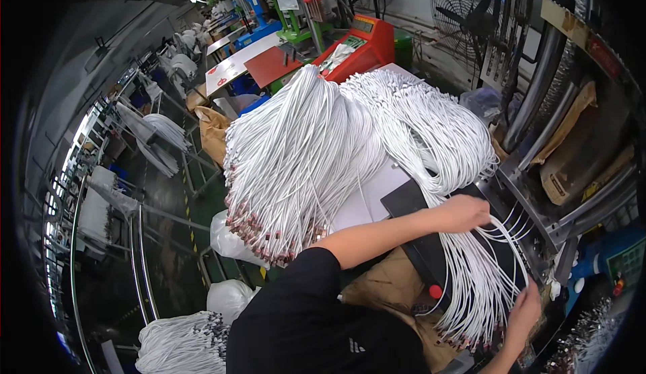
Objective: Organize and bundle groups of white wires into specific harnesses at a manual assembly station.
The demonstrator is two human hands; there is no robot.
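Note:
My left hand (466,213) reaches across to the right, closed on a few white cables (506,232) at their bent upper part. Lower down, my right hand (525,310) is closed round the same strand, which curves between the two hands. Below my left hand a bundle of white cables (464,266) hangs over the edge of a black worktop (414,206), its reddish-brown ends pointing down. Looped cables (451,145) run from that bundle to a thick coil behind. The fingertips of both hands are partly hidden.
A large heap of white cables (289,152) spreads over the table to the left. Metal press columns (538,98) stand close on the right. A red machine (370,41) and fans (464,14) are behind. More cables (182,347) lie at lower left, near a red button (435,291).

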